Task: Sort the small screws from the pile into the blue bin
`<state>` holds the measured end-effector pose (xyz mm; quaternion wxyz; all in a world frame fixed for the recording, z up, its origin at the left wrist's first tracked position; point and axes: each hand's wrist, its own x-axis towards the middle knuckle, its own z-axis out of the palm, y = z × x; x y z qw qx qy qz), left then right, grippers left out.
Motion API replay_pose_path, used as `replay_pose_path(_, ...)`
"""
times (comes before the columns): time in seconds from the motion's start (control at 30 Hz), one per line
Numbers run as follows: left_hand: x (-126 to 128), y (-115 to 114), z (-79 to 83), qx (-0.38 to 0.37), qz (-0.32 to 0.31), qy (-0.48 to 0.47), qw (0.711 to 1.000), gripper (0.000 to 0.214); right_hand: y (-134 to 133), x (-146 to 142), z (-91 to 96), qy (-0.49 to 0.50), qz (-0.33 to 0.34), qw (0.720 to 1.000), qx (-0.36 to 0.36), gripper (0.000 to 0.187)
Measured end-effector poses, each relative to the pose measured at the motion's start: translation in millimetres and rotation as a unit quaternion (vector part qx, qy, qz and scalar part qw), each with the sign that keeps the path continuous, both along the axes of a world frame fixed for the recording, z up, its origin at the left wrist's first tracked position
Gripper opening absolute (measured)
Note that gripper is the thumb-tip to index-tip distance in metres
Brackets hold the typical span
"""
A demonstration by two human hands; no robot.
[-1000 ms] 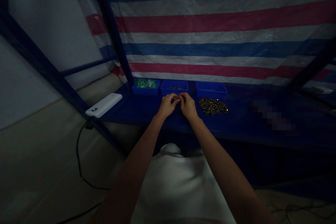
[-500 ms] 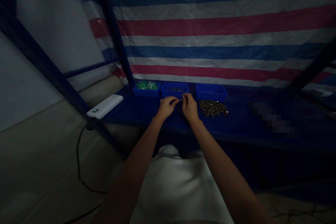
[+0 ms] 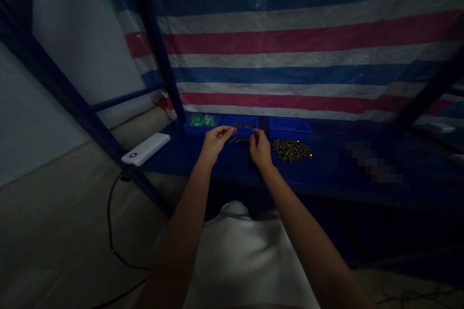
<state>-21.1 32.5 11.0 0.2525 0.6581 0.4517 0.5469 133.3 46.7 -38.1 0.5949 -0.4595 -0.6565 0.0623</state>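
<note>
My left hand (image 3: 214,143) is closed in a pinch, its fingertips at the front rim of the middle blue bin (image 3: 224,121). Whatever is between those fingertips is too small and dark to make out. Small metal parts (image 3: 243,126) lie inside that bin. My right hand (image 3: 260,148) hovers just to the right with curled fingers, thumb near the index finger; any piece in it cannot be made out. Between the hands, several thin metal pins (image 3: 237,140) lie on the blue table. A pile of brass-coloured metal parts (image 3: 292,150) sits beside my right hand.
A blue bin with green and white packets (image 3: 201,120) stands at the left, another blue bin (image 3: 289,128) behind the pile. A white power bank-like box (image 3: 147,148) rests at the table's left end. Blue posts (image 3: 154,34) and a striped sheet (image 3: 275,43) bound the table (image 3: 326,169).
My hands have moved apart, the left going left and slightly up. The thin metal piece that was between them is no longer plainly seen there, and pins on the table now show.
</note>
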Motion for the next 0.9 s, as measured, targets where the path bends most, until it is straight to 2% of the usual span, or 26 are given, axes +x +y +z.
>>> replay_pose_path(0.1,3,-12,3.5,0.0,-0.05,-0.062,0.997,0.032,1,1,-1.2,-0.002,0.004,1.0,-0.007,0.023)
replay_pose_path(0.2,11,-12,-6.5,-0.036,-0.079,-0.026,0.996,0.029,2,1,-2.2,-0.002,0.007,1.0,-0.012,0.023)
replay_pose_path(0.27,15,-6,-14.8,-0.071,-0.036,0.05,0.996,0.022,3,1,-2.9,-0.002,0.004,1.0,-0.009,0.022)
replay_pose_path(0.33,17,-1,-19.1,-0.079,0.045,0.116,0.989,0.015,3,1,-3.5,-0.001,0.002,1.0,-0.005,0.022)
replay_pose_path(0.4,16,0,-16.9,-0.074,0.066,0.114,0.988,0.011,3,1,-4.0,-0.001,0.003,1.0,-0.002,0.022)
replay_pose_path(0.47,13,-4,-9.2,-0.088,-0.008,0.027,0.996,0.01,3,1,-4.4,-0.005,0.006,1.0,-0.002,0.021)
replay_pose_path(0.53,9,-11,0.6,-0.106,-0.107,-0.118,0.981,0.012,3,1,-4.8,-0.011,0.007,1.0,-0.004,0.021)
replay_pose_path(0.6,4,-17,8.9,-0.105,-0.171,-0.276,0.94,0.014,3,2,-5.2,-0.015,0.006,1.0,-0.006,0.021)
replay_pose_path(0.67,0,-18,13.7,-0.102,-0.196,-0.393,0.893,0.012,4,2,-5.4,-0.016,0.007,1.0,-0.009,0.021)
replay_pose_path(0.7,-1,-17,14.8,-0.113,-0.197,-0.426,0.876,0.011,3,2,-5.4,-0.017,0.008,1.0,-0.01,0.021)
replay_pose_path(0.77,-3,-11,15.6,-0.167,-0.187,-0.442,0.861,0.007,3,1,-5.1,-0.019,0.009,1.0,-0.014,0.021)
replay_pose_path(0.9,1,12,19.5,-0.251,-0.155,-0.398,0.869,0.008,2,0,-4.0,-0.027,0.013,1.0,-0.011,0.021)
